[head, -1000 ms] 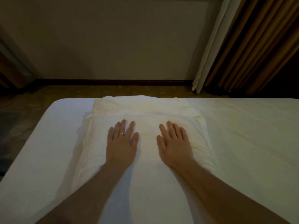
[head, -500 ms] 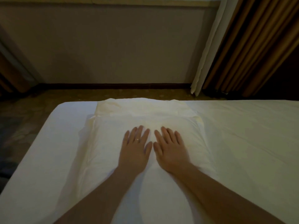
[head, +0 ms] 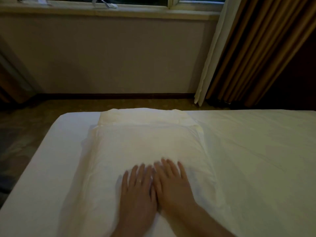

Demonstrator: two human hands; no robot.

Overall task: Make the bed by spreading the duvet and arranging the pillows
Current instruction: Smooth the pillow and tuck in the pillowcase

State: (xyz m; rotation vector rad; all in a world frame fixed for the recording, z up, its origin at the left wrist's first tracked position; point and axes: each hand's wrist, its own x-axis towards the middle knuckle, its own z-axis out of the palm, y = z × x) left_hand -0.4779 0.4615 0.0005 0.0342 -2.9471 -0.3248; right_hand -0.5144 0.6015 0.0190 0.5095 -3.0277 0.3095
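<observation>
Left hand grip: left hand (head: 136,190) lies flat, fingers straight and slightly apart, palm pressing the soft white rectangular pillow (head: 145,147); a thin ring (head: 139,181) sits on one finger.
Right hand grip: right hand (head: 171,187) flat too, fingers spread, pressing the pillow, its edge touching the left hand.
Pillow: lies near the bed's far left corner on the white bed sheet (head: 256,159).
Writing: none readable.
Surroundings: brown pleated curtain (head: 256,48) at right; pale window sill (head: 102,10) above the wall.

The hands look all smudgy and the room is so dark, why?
In the head view, the left hand and right hand show motion blur, worst at the fingertips, as they lie flat on the pillow. The room is dim and warm-toned; the pillow is the brightest patch. The curtain leans from wide-angle distortion.
</observation>
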